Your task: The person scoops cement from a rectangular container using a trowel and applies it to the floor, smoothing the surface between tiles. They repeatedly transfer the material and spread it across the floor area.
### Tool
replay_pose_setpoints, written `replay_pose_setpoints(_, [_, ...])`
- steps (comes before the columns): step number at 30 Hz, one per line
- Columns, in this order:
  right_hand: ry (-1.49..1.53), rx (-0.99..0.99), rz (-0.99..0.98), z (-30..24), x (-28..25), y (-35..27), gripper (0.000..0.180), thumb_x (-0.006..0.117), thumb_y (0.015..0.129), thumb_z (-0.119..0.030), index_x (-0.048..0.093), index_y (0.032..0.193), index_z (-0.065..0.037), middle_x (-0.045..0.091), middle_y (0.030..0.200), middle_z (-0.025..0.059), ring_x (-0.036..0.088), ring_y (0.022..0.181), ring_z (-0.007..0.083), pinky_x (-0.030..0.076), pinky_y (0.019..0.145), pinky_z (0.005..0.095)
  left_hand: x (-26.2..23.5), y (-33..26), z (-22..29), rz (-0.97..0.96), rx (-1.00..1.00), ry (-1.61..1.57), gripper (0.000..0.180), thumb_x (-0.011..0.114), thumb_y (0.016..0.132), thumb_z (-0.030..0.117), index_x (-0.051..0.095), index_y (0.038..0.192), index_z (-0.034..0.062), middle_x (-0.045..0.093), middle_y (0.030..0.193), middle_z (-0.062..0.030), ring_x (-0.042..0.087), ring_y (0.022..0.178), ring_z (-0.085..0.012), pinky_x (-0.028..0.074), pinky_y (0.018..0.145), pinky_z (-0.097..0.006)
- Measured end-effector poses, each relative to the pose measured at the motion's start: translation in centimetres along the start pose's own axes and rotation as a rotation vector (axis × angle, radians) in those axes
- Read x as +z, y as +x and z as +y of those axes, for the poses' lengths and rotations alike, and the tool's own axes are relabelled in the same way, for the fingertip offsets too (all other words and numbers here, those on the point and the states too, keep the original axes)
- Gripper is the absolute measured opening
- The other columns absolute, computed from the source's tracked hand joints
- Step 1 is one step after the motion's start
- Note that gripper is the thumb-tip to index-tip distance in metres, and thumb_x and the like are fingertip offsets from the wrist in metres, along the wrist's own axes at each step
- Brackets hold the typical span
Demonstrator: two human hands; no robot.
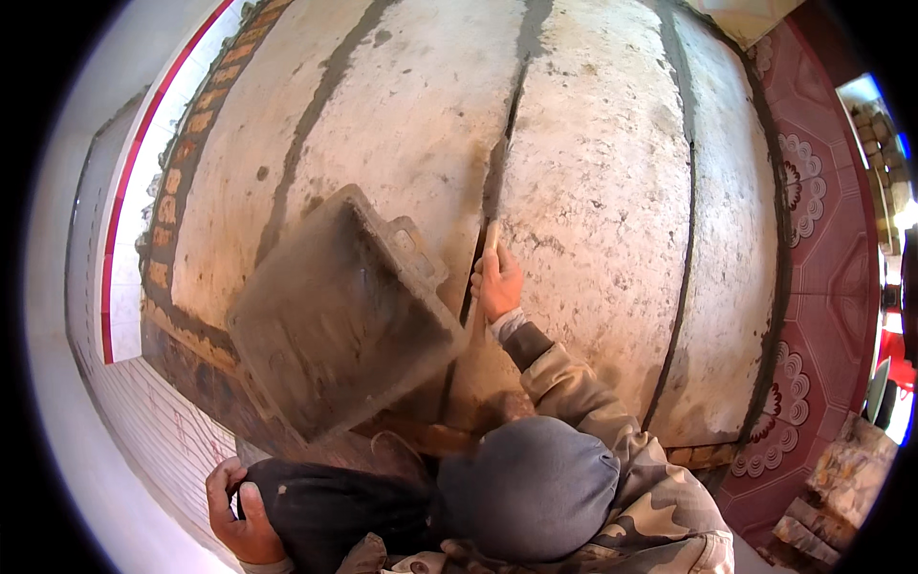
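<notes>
Work on this slab platform (602,191) looks partway along, as I judge it from here. The left seam (304,124) carries grey filler along all I can see of it, down to where the tub (409,277) hides it. The middle seam (516,96) is filled at the far edge, then opens into a dark gap toward the near edge; the right seam (686,249) is much the same, filled far off and a thin crack nearer. Those open stretches seem to be what is left. The right hand (496,286) is at the middle seam, fingers closed around a pale tool handle (491,235); I cannot make out the working end. The left hand (247,517) lies over a dark trouser leg (344,502), off the platform's near left corner, fingers loosely bent, thumb apart. The mud-caked tub sits tilted toward that corner, its rim near the right hand
</notes>
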State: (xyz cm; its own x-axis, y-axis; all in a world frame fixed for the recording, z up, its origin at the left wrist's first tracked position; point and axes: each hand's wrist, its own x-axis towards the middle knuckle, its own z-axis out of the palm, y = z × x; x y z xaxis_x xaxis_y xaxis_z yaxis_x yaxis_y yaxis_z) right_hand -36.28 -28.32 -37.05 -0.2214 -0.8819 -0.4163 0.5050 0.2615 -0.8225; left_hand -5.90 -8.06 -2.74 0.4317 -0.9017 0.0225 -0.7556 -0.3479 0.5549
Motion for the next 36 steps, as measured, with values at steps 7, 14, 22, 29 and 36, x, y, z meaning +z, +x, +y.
replay_pose_setpoints(7, [-0.058, 0.056, 0.079, 0.9, -0.5, -1.5, 0.027, 0.048, 0.106, -0.024, 0.056, 0.124, -0.007, 0.051, 0.075, 0.0004, 0.048, 0.055, 0.0078, 0.041, 0.046, 0.025, -1.1, -1.2, -0.5, 0.035, 0.006, 0.016, 0.026, 0.05, 0.093, 0.011, 0.063, 0.11, -0.0046, 0.065, 0.107, -0.0112, 0.061, 0.097, -0.0223, 0.048, 0.093, -0.034])
replay_pose_setpoints(14, [-0.152, 0.009, 0.107, 3.3, 0.0, -3.9, 0.022, 0.049, 0.105, -0.024, 0.059, 0.115, -0.007, 0.053, 0.072, 0.0013, 0.05, 0.054, 0.009, 0.044, 0.045, 0.0257, -2.0, -1.8, -1.4, 0.03, 0.008, -0.009, 0.029, 0.051, 0.094, 0.013, 0.062, 0.114, -0.0055, 0.065, 0.11, -0.0117, 0.06, 0.101, -0.0224, 0.047, 0.096, -0.034])
replay_pose_setpoints(22, [-0.557, -0.435, 0.217, 6.9, -0.1, -1.7, 0.029, 0.052, 0.102, -0.023, 0.064, 0.11, 0.002, 0.06, 0.07, 0.0038, 0.058, 0.057, 0.0143, 0.048, 0.052, 0.033, -2.3, -2.2, -2.1, 0.029, 0.04, -0.044, 0.032, 0.051, 0.096, 0.015, 0.061, 0.117, -0.0064, 0.064, 0.111, -0.0125, 0.06, 0.102, -0.0227, 0.046, 0.098, -0.034])
replay_pose_setpoints(29, [-0.486, -0.292, 0.076, 6.6, -2.8, -2.3, 0.026, 0.051, 0.103, -0.022, 0.063, 0.109, 0.0, 0.06, 0.07, 0.0047, 0.057, 0.057, 0.0134, 0.047, 0.051, 0.0316, -1.1, -1.5, -1.2, 0.0, 0.041, -0.049, 0.035, 0.055, 0.092, 0.019, 0.062, 0.117, -0.0057, 0.064, 0.111, -0.0137, 0.061, 0.101, -0.0255, 0.047, 0.096, -0.036])
replay_pose_setpoints(36, [-0.523, -0.429, -0.004, 2.1, -3.2, -4.7, 0.023, 0.053, 0.104, -0.021, 0.058, 0.116, -0.002, 0.056, 0.073, -0.0003, 0.052, 0.055, 0.0076, 0.044, 0.047, 0.0256, -1.3, -1.5, -0.9, 0.045, 0.144, 0.018, 0.037, 0.061, 0.086, 0.022, 0.064, 0.113, -0.0042, 0.066, 0.106, -0.0166, 0.062, 0.099, -0.0301, 0.049, 0.092, -0.039])
